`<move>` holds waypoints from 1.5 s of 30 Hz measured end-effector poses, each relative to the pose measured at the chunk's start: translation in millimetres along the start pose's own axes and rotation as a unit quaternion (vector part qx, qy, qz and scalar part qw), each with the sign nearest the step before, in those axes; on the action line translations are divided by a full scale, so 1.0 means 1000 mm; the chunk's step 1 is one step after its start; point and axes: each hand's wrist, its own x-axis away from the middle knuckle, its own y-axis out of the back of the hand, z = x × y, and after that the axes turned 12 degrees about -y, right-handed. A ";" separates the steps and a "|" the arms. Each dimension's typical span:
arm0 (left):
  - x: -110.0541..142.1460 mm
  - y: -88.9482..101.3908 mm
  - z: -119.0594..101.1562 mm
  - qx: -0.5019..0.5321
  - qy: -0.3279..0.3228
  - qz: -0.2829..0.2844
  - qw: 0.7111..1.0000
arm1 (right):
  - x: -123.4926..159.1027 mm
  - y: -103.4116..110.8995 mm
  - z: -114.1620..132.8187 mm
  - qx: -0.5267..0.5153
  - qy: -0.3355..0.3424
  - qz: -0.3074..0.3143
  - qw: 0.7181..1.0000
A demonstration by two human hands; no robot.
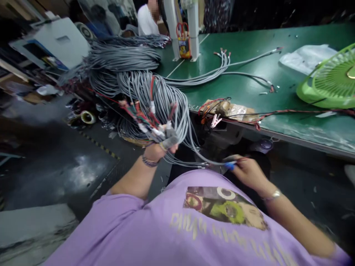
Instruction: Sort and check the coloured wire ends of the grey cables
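Note:
My left hand (pixel 163 146), partly covered in grey at the fingers, is closed around several grey cables near their ends. Red, green and other thin wires with white sleeves fan out above that grip. To the right, my right hand (pixel 246 170) pinches the end of one grey cable (pixel 210 161), with blue on a fingertip and short dark red wires showing past the fingers. Behind my left hand, a thick bundle of grey cables (pixel 155 88) drapes over the table's edge. A few loose cable ends hang just below, between my hands.
On the green table (pixel 249 85) lie more grey cables (pixel 199 79), a plastic bag (pixel 307 59) and a green fan (pixel 332 81). A wired block (pixel 230 110) and a pink clip (pixel 215 120) sit at the front edge. A person (pixel 146 20) is at the back; a white machine (pixel 58 42) stands left.

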 end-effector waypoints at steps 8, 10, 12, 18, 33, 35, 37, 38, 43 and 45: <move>-0.011 -0.056 0.052 0.046 0.107 0.043 0.992 | -0.068 -0.071 0.044 -0.230 -0.069 0.205 0.949; -0.010 -0.050 0.054 0.057 0.113 0.002 0.992 | -0.074 -0.071 0.044 -0.262 -0.102 0.171 0.944; -0.008 -0.048 0.057 0.055 0.110 -0.022 0.992 | -0.076 -0.070 0.045 -0.278 -0.125 0.141 0.942; -0.008 -0.058 0.066 0.078 0.100 -0.033 0.991 | -0.082 -0.075 0.052 -0.290 -0.174 0.135 0.931; -0.012 -0.062 0.055 0.020 0.151 -0.014 0.988 | -0.073 -0.052 0.038 -0.389 -0.266 0.166 0.866; -0.012 -0.062 0.053 0.020 0.148 0.015 0.989 | -0.073 -0.049 0.036 -0.387 -0.241 0.124 0.881; -0.012 -0.063 0.053 0.018 0.146 0.048 0.988 | -0.075 -0.048 0.039 -0.392 -0.212 0.111 0.888; -0.012 -0.064 0.053 0.017 0.145 0.065 0.987 | -0.077 -0.048 0.042 -0.397 -0.203 0.112 0.888; -0.010 -0.068 0.057 -0.028 0.138 0.105 0.984 | -0.080 -0.054 0.054 -0.386 -0.225 0.085 0.891; -0.009 -0.070 0.059 -0.049 0.128 0.094 0.986 | -0.079 -0.055 0.054 -0.378 -0.239 0.081 0.891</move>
